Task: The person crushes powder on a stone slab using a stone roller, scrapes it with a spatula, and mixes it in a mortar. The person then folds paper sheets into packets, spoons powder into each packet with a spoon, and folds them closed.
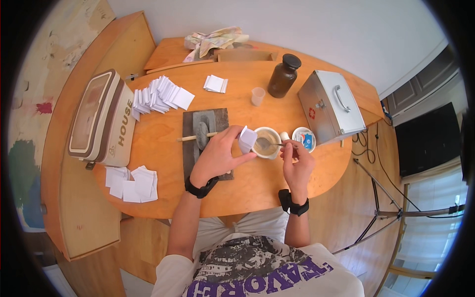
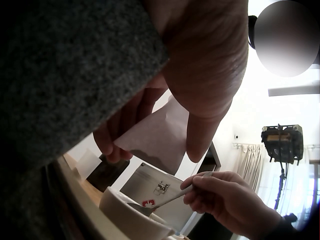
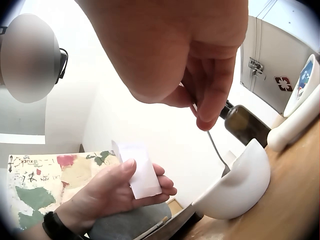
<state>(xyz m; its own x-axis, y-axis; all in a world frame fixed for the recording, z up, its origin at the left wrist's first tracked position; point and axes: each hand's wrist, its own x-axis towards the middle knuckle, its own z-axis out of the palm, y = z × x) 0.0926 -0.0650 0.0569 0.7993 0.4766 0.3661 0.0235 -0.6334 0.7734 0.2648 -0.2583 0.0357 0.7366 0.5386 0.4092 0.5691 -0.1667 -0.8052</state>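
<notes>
My left hand holds a small white paper packet between thumb and fingers, beside the left rim of a white bowl. In the left wrist view the packet gapes, with something darker along its lower edge. My right hand pinches the handle of a metal spoon, whose head lies in the bowl over light tan powder. The right wrist view shows the spoon slanting down into the bowl.
Left of the bowl, a dark board bears a grey stone and a wooden stick. White packets lie at the left. Behind stand a plastic cup and brown jar. A metal case and small dish are right.
</notes>
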